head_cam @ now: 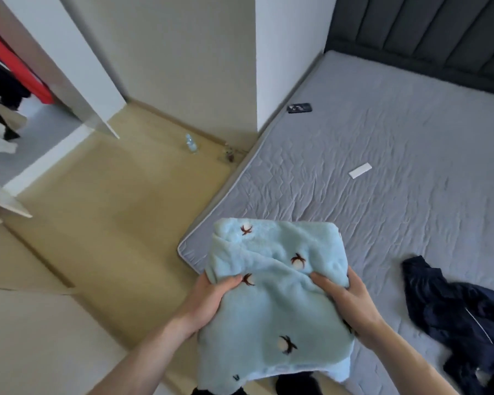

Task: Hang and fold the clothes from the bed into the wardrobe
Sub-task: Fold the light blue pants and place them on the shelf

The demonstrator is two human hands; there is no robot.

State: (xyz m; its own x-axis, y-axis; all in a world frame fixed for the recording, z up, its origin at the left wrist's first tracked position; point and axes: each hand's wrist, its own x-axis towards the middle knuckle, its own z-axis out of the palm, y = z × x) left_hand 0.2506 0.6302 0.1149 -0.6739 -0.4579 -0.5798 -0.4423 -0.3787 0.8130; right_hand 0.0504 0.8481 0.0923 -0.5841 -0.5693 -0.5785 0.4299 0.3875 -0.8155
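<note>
Left hand (208, 302) and right hand (344, 297) each grip a side of the folded fleece (274, 295), keeping the fold intact above the bed (382, 172) corner; wardrobe (20, 109) waits at ten o'clock.

Odds and ends past the hands

A dark phone (299, 108) lies far ahead of the hands, near the white wall corner; a white paper strip (360, 170) sits ahead and to their right. A clear bottle (190, 142) stands on the yellowish floor (103, 223), ahead and left.
</note>
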